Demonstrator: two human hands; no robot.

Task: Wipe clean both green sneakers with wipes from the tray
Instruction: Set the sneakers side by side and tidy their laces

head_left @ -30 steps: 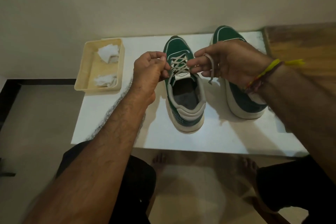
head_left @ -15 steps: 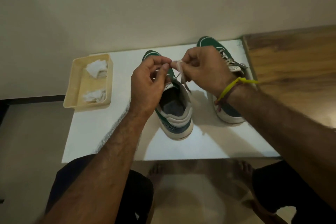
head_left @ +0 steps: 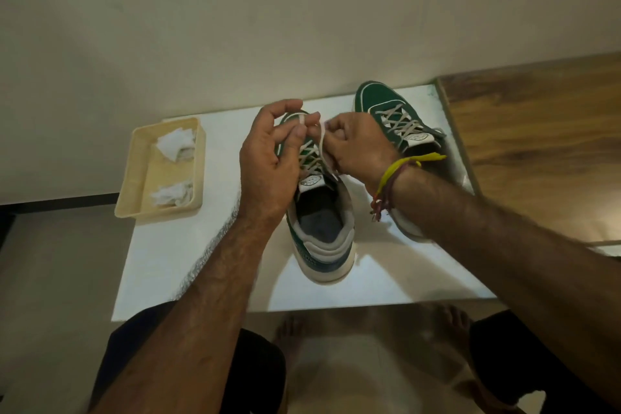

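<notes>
Tying lace on near sneaker (head_left: 319, 212), wipes untouched.
L hand (head_left: 268, 158) and R hand (head_left: 356, 148) each pinch the lace (head_left: 322, 144) above its tongue; 2nd sneaker (head_left: 396, 121) just right of it, tray (head_left: 134, 185) w/ wipes (head_left: 174, 144) well left. Keep tension even, cinch knot snug.

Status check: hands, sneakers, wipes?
Left hand and right hand both pinching the near sneaker's lace. Wipes untouched in tray. Nothing blocking.
</notes>
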